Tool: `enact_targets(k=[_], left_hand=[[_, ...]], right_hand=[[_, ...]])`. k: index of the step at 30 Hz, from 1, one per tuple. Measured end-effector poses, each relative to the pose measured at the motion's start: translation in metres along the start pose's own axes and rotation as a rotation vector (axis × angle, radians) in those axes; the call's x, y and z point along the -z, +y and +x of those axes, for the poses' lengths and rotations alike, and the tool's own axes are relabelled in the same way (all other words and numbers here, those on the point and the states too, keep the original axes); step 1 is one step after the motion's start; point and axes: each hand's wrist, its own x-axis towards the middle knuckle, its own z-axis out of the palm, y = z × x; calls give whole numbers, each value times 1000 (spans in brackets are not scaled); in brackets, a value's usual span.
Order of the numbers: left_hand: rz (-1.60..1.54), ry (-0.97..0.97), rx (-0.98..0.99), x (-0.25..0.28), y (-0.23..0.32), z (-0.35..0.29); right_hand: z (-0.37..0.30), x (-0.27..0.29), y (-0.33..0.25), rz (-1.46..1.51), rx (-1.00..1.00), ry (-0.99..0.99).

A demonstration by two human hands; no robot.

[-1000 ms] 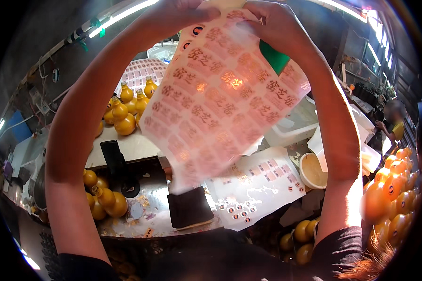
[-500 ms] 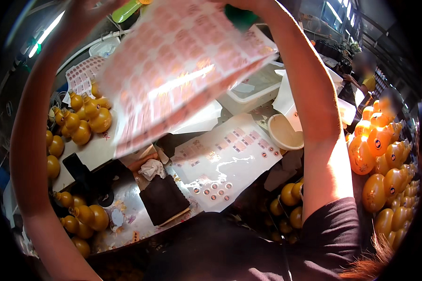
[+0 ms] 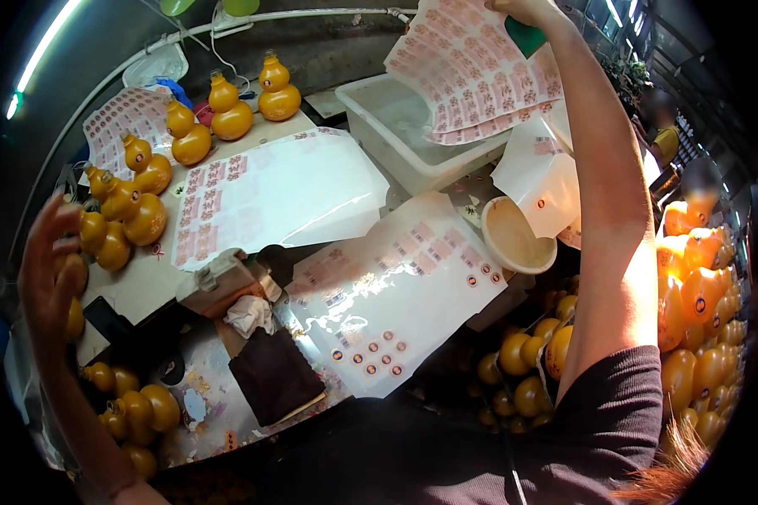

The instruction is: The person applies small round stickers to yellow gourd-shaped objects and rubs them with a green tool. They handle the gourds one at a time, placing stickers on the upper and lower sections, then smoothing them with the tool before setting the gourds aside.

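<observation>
My right hand (image 3: 526,10) is at the top edge, pinching a bunch of pink printed decal sheets (image 3: 480,76). They hang over a translucent plastic tub (image 3: 408,164). A flat green piece (image 3: 526,37) shows beside that hand; how it is held is hard to see. My left hand (image 3: 49,252) is raised at the far left with fingers apart and nothing in them, close to some yellow-brown gourd-shaped bottles (image 3: 145,220). On the table lie a mostly bare decal sheet (image 3: 286,194) and, nearer me, a second partly used sheet (image 3: 396,290) with small round labels.
Right of the nearer sheet is a cream bowl (image 3: 518,236), with a white sheet (image 3: 541,181) leaning over it. A dark folded cloth (image 3: 274,376) and crumpled tissue (image 3: 249,316) lie in front. Many gourds (image 3: 699,295) are stacked at right; a person (image 3: 667,139) is beyond.
My left hand has let go of the decal sheets and dropped to the left. My right hand has carried them rightward, uncovering the sheet on the table and several gourds at the back.
</observation>
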Motion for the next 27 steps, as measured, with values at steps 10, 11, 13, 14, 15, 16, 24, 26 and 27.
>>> enact_targets(k=[10, 11, 13, 14, 15, 16, 24, 26, 27], left_hand=[[-378, -75, 443, -47, -36, -56], [-400, -84, 470, -52, -39, -55], [-439, -102, 478, -70, -38, -45], [-432, -125, 477, -76, -38, -39], [-427, -143, 486, -79, -36, -36], [-439, -159, 509, -78, -34, -34], [-356, -177, 480, -70, -24, -35], [-404, -280, 460, -72, -16, -34], [-416, -351, 440, -72, -11, -28]], right_hand=[[60, -115, 47, -140, -152, -186], [53, -129, 44, -232, -186, -185], [42, -182, 62, -409, -243, 68], [37, -205, 71, -381, -305, 133], [30, -212, 64, -349, -343, 120], [21, -222, 56, -275, -321, 160], [7, -225, 19, -87, 82, -859], [-18, -198, -8, 56, -54, -1092], [-39, -204, -5, -95, -2, -1085]])
